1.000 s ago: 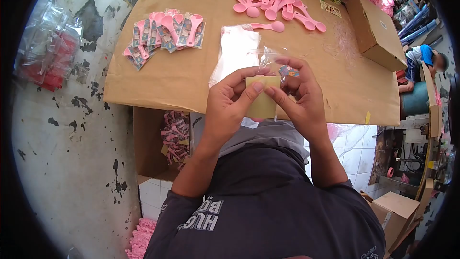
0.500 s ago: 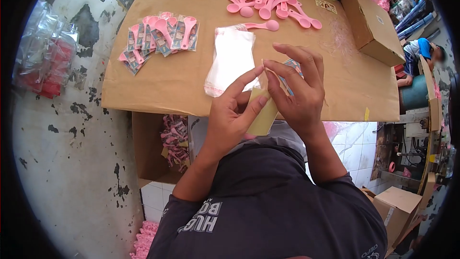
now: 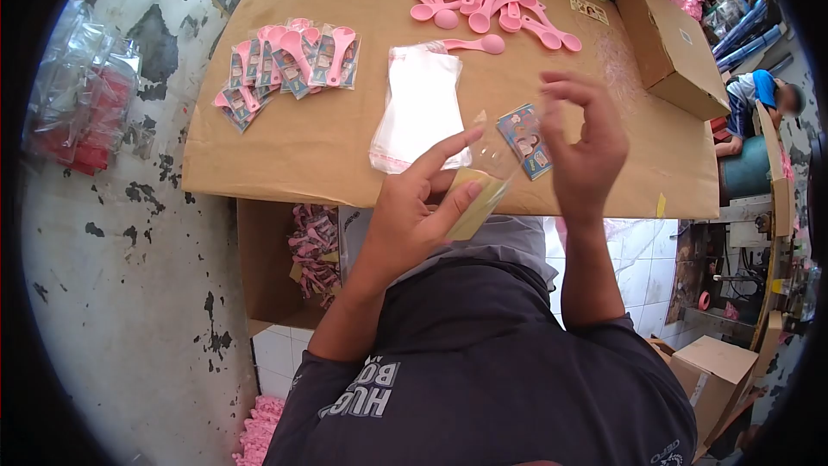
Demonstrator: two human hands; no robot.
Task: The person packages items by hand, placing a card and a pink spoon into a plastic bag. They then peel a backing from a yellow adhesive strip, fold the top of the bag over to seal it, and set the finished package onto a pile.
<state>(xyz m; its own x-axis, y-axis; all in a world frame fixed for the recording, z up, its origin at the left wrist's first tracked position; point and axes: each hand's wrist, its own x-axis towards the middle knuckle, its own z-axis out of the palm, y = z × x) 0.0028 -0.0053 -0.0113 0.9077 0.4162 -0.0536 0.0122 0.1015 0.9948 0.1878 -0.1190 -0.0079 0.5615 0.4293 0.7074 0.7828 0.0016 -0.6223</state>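
Note:
My left hand [image 3: 424, 194] is closed, thumb on top, on a clear plastic bag [image 3: 492, 155] with a pale yellow card face [image 3: 473, 207] inside. The bag's open-looking clear end sticks up past my index finger. My right hand [image 3: 591, 151] is raised to the right of the bag, apart from it, blurred, its fingers curled as in a pinch; whatever they hold is too small to make out. Between the hands, on the table, lies a small stack of blue printed cards [image 3: 524, 142]. Left of them is a stack of clear bags [image 3: 420, 108].
A single pink measuring spoon [image 3: 490, 44] lies behind the bags, with a pile of pink spoons [image 3: 483, 0] farther back. Packed spoons with cards [image 3: 293, 60] lie at left. A cardboard box [image 3: 673, 47] stands right; a person [image 3: 749, 99] sits beyond.
My right hand has moved away from the bag, to the right and toward me, uncovering the blue cards. My left hand still holds the bag, now tilted slightly more.

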